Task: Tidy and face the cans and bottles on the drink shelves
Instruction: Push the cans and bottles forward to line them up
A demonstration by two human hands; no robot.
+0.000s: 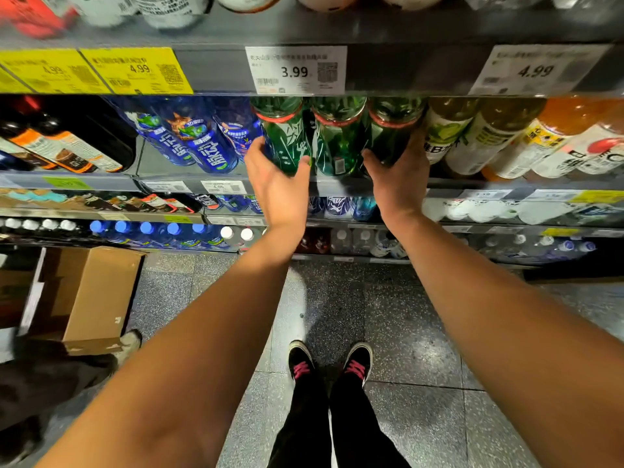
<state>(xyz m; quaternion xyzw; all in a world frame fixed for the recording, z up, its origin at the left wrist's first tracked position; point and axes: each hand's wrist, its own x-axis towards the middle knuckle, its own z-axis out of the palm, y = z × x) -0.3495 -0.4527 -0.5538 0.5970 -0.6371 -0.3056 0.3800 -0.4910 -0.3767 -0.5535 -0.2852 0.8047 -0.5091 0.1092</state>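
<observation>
- Left hand (pixel 278 184) curls around the left green bottle (pixel 287 140) at the shelf (pixel 337 185) front edge.
- Right hand (pixel 398 177) wraps the right green bottle (pixel 388 133); a third (pixel 337 140) stands between.

I am viewing through one wide-angle head camera, which is looking forward and steeply down along both outstretched arms. It is sitting close to the drink shelves (pixel 371 185), with their tiers filling the upper frame, and is taking in the floor (pixel 405 315) and shoes (pixel 332 361) directly below.
</observation>
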